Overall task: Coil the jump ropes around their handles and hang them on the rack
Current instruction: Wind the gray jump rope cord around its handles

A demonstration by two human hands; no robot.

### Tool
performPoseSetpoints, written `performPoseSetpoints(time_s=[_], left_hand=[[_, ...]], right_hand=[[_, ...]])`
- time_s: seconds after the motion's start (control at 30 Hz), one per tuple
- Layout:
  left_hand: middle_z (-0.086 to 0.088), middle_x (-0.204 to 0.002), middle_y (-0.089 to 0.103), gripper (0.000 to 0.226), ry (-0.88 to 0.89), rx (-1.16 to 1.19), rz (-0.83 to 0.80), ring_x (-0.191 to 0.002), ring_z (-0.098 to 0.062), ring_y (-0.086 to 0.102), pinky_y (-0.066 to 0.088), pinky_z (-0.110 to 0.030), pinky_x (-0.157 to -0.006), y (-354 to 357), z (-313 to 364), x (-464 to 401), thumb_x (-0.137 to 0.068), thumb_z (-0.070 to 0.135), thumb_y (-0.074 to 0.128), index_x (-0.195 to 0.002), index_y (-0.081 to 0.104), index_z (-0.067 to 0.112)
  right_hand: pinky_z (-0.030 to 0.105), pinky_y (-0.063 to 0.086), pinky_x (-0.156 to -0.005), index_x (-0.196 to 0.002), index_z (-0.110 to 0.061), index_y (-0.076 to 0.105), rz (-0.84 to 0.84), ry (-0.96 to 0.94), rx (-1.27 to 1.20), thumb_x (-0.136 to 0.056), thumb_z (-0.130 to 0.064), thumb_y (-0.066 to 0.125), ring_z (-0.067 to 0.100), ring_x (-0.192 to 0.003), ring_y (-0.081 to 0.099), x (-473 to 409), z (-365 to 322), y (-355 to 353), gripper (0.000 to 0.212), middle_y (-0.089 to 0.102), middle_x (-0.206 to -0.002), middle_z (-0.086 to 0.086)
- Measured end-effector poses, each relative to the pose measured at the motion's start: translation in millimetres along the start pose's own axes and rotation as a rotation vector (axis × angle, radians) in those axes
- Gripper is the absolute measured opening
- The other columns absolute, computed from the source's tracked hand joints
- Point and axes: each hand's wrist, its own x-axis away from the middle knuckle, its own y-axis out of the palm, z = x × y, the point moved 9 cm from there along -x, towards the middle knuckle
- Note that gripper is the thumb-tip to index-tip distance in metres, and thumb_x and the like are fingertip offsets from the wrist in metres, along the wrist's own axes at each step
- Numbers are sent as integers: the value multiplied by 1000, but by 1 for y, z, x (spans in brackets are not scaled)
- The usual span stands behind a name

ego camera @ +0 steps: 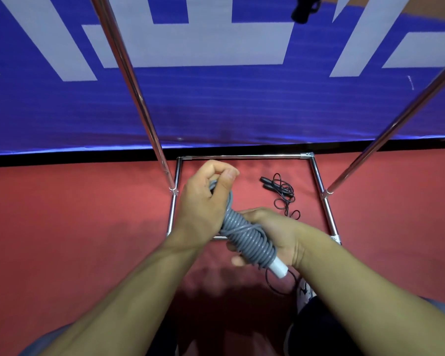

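- Right hand (272,237): fingers wrapped round the lower half of the grey jump rope (244,235), which is wound in tight turns round its handles; one white handle end (279,269) protrudes below the coil, close to the person's body
- Left hand (203,201): fingers and thumb curled at the top of the coil, apparently pinching the last stretch of grey cord; the cord's end itself is hidden inside the fist
- Risk: the final turn appears unsecured; if the left hand slackens before the end is tucked, the springy turns may unwind from the top
- Risk: the coil is bulky; a loose hold by the right hand may let the turns slide off the handle end
- Black jump rope (280,194): lies uncoiled on the floor, inside the rack base (319,181), well apart from the hands; a thin black cord near the shoe (305,291) may snag a foot
- Rack poles (129,80) rise on either side; the hanging bar is out of view
- Surface: red floor (75,214); behind it a blue banner (216,106) with large pale lettering
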Motion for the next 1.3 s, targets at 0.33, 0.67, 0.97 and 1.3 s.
performPoseSetpoints(time_s=[0.33,0.67,0.97,1.3], left_hand=[[5,-83,59,17,-199,237,49,-68,-5,55,47,-19,-68,18,-21,8,-96,20,64,-105,60,34],[2,-88,74,20,-701,617,23,-79,-13,70,59,-26,-72,54,-36,51,-95,41,58,-92,71,26],[-10,-94,76,23,-646,558,9,-75,-27,65,56,-38,-69,33,-36,41,-83,44,65,-83,80,28],[-1,-88,73,46,-667,518,-100,-55,-18,60,52,-30,-57,31,-36,41,-91,63,42,-110,74,36]], right_hand=[[43,48,-61,-83,-12,55,568,-461,173,-104,-29,47,24,-58,49,20,-33,-38,28,53,-68,12],[36,44,-67,-79,-18,53,999,-775,495,-102,-25,47,11,-63,51,49,-49,-38,25,58,-68,-7],[31,56,-60,-91,-23,71,737,-720,613,-96,-27,62,12,-58,64,51,-66,-26,10,66,-66,1],[16,46,-59,-89,-28,72,564,-809,716,-87,-13,73,-2,-54,57,56,-82,-20,16,67,-63,-14]])
